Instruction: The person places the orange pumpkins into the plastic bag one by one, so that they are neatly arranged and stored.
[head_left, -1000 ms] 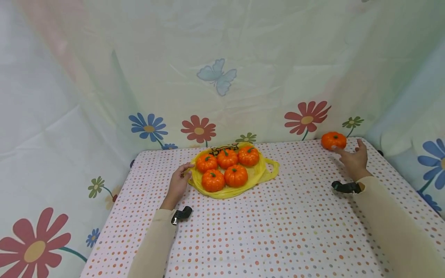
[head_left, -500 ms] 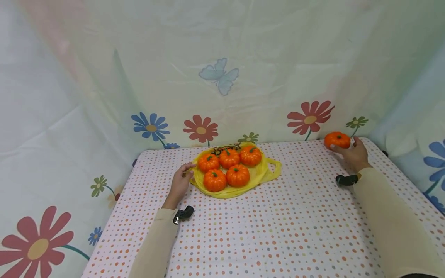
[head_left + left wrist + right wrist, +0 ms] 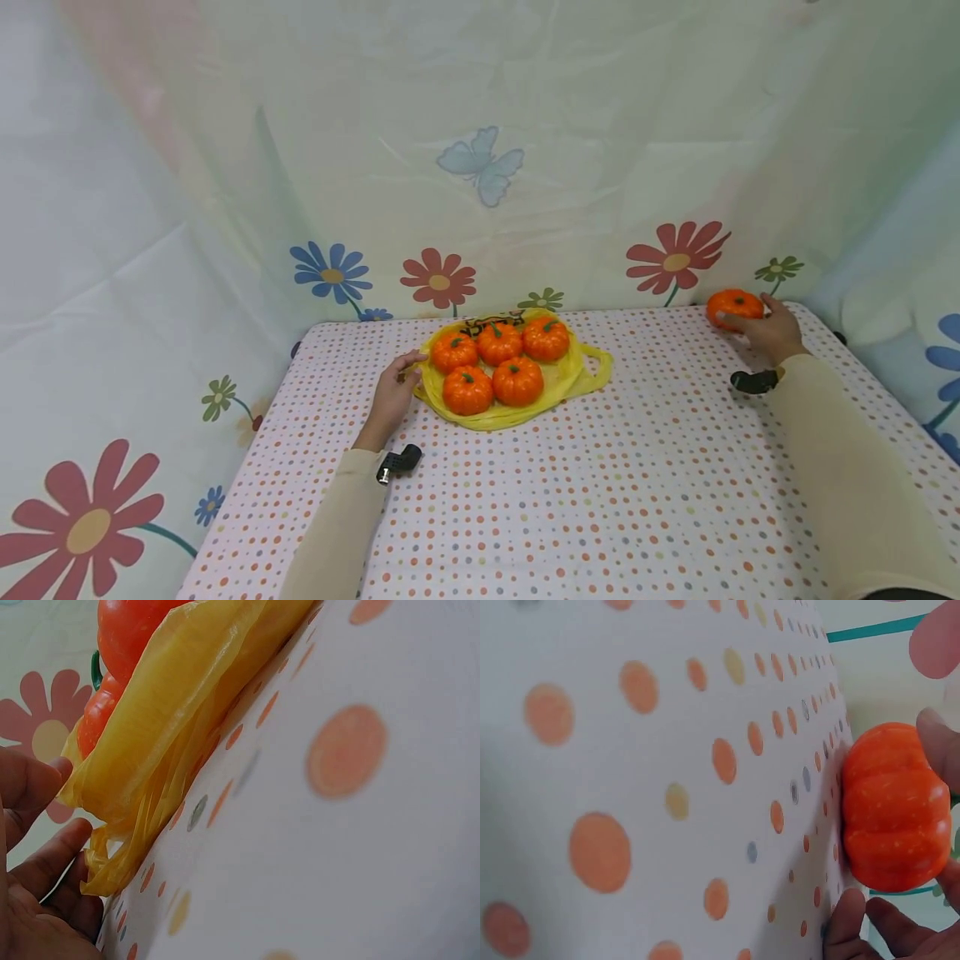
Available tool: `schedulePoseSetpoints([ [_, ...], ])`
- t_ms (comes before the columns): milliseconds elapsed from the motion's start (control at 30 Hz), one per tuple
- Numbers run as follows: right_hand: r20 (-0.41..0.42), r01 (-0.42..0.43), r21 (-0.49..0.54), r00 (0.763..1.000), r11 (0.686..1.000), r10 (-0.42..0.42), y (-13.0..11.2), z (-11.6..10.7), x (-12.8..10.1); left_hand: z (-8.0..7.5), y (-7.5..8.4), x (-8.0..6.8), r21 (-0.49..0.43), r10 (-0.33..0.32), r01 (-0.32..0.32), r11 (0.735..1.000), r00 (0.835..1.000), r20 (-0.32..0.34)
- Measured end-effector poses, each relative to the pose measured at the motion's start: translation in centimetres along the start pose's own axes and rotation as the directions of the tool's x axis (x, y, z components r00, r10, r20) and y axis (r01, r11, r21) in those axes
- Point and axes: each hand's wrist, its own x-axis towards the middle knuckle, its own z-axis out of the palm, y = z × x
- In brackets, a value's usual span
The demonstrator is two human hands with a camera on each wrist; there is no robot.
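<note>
At the table's far right, my right hand (image 3: 772,332) holds a small orange toy pumpkin (image 3: 733,307). Its thumb lies on the near left side and fingers reach round the right. In the right wrist view the pumpkin (image 3: 896,810) sits at the tabletop, between thumb and fingers. Left of centre, several similar pumpkins (image 3: 517,382) rest in a yellow plastic bag (image 3: 558,392) with its mouth spread wide. My left hand (image 3: 392,392) is at the bag's left edge, fingers loosely extended. In the left wrist view its thumb and fingertips touch the bag (image 3: 172,712) near a handle loop.
A white tablecloth (image 3: 585,500) with coloured dots covers the table. Behind it hangs a flower-printed curtain (image 3: 570,225), close to the table's back edge. One bag handle (image 3: 600,367) lies out to the right. A black wrist camera (image 3: 753,382) sits on the right wrist.
My right hand has closed round the lone pumpkin, its fingers moving from beside it to its sides. The left hand stays at the bag. The head view has shifted slightly.
</note>
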Motion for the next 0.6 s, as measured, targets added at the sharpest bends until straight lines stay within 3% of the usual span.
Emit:
schedulePoseSetpoints([
  [267,-0.068,-0.077,-0.030,0.995,0.997,0.074,-0.66,0.14,0.06,0.09,-0.13,0.28,0.006,0.024,-0.024,1.000,1.000,0.005],
  [433,-0.071,-0.048,-0.058,0.997,0.997,0.044,-0.52,0.33,0.37,-0.04,-0.01,0.28,-0.009,0.042,-0.042,0.999,0.999,0.006],
  [600,-0.063,-0.013,-0.049,0.998,0.999,0.010,-0.24,0.83,0.15,-0.13,-0.14,0.20,-0.004,0.011,-0.011,1.000,1.000,0.008],
])
